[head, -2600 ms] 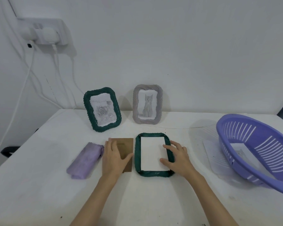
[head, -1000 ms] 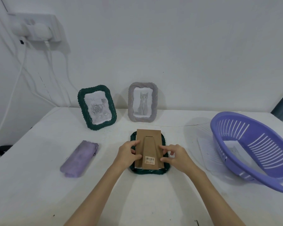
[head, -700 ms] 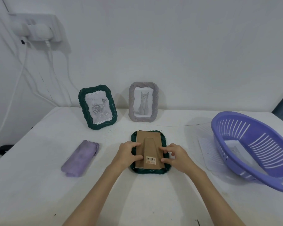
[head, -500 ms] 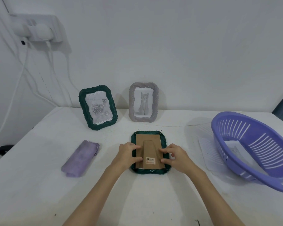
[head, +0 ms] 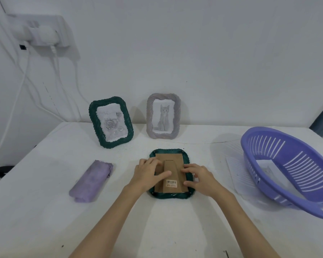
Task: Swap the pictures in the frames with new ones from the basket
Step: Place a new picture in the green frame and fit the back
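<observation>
While both hands work at the middle of the picture, a dark green frame (head: 169, 195) lies face down on the white table (head: 45, 211), with its brown cardboard backing board (head: 172, 161) set into its opening and the board's stand flap and barcode sticker (head: 171, 183) facing up. The left hand (head: 147, 174) lies on the left part of the board, fingers fairly straight and thumb stretched across the flap, pressing rather than clasping. The right hand (head: 199, 178) sits at the frame's right edge, its fingertips and thumb bent down onto the edge of the board; whether they pinch anything I cannot tell.

Above and to the left, a second dark green frame (head: 110, 121) stands tilted with a rose picture in it, and just right of it a grey frame (head: 163, 116) stands with a cat picture. At the right edge of the picture a purple slotted basket (head: 287, 172) rests tipped toward the frame, a printed sheet showing inside it, and a lined white paper (head: 237, 174) lies partly under it. A folded lilac cloth (head: 91, 180) lies at the left of the face-down frame, apart from it. In the upper left, white cables hang from a wall socket (head: 39, 32).
</observation>
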Available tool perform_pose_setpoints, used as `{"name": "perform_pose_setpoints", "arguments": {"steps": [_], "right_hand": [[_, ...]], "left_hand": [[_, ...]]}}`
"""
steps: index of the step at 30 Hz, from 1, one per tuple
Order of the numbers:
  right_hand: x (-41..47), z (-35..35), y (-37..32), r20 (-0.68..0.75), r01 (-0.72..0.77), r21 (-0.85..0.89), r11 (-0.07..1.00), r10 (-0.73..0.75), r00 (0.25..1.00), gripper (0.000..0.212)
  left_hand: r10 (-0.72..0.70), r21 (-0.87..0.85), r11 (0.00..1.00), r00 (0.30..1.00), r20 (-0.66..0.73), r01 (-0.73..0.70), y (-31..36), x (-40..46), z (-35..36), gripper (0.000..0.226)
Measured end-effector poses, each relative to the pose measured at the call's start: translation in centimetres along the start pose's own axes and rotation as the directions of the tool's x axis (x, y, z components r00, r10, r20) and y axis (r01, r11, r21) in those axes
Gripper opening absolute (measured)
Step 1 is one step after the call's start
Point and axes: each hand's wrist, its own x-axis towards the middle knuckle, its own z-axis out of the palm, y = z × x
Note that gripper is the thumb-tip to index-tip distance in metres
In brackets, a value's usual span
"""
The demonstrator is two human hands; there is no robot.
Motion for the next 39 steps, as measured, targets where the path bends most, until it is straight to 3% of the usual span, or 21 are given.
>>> {"name": "perform_pose_setpoints", "arguments": {"steps": [3,6,11,18,23,27,29,31,33,34,36,39], "right_hand": [[0.1,-0.2,-0.1,0.015,-0.003,-0.002,1.000,0.004,1.000,0.046],[0.5,-0.5,0.1,0.027,0.007,0.046,0.999,-0.008,1.000,0.045],[3.0,-0.9,-0.3,-0.259,-0.039,0.225,0.974,0.098,0.961,0.036],[6.1,-0.8,-0.5,-0.090,-0.121,0.067,0.990,0.127,0.988,0.048],[6.2,-0.6,-0.3,-0.145,-0.083,0.062,0.995,0.091,0.985,0.034],[6.0,-0.1,-0.2,-0.191,-0.088,0.091,0.992,0.104,0.976,0.037],[5.9,0.0,0.0,-0.200,-0.094,0.100,0.991,0.112,0.973,0.046],[5.9,0.0,0.1,-0.203,-0.093,0.108,0.990,0.114,0.973,0.055],[5.9,0.0,0.1,-0.201,-0.099,0.116,0.988,0.121,0.972,0.056],[6.0,0.0,0.1,-0.200,-0.100,0.116,0.988,0.121,0.972,0.054],[6.1,0.1,0.1,-0.190,-0.100,0.100,0.990,0.118,0.975,0.045],[6.4,0.1,0.2,-0.167,-0.098,0.061,0.993,0.107,0.980,0.035]], "left_hand": [[0.034,0.077,0.996,0.998,0.057,-0.038,0.4,0.3,0.5,0.077],[0.052,0.148,0.987,0.996,0.070,-0.062,0.1,0.4,0.9,0.071],[0.060,0.189,0.980,0.997,0.047,-0.068,-0.1,0.2,1.2,0.065],[0.064,0.197,0.978,0.997,0.043,-0.071,-0.3,0.4,1.2,0.065],[0.065,0.196,0.978,0.997,0.031,-0.070,-0.4,0.5,1.3,0.065],[0.081,0.206,0.975,0.996,0.040,-0.088,-0.6,0.7,1.4,0.065],[0.097,0.134,0.986,0.995,0.037,-0.102,-0.7,1.1,1.2,0.060],[0.071,-0.064,0.995,0.991,-0.112,-0.079,-0.8,2.1,1.0,0.049],[-0.068,-0.227,0.974,0.953,-0.296,-0.001,-1.1,3.4,0.7,0.041],[-0.130,-0.249,0.967,0.939,-0.318,0.049,-1.4,4.0,0.6,0.039],[-0.164,-0.197,0.974,0.952,-0.260,0.114,-2.1,5.0,0.7,0.036],[-0.132,-0.165,0.981,0.972,-0.194,0.100,-2.8,5.7,0.9,0.034]]}}
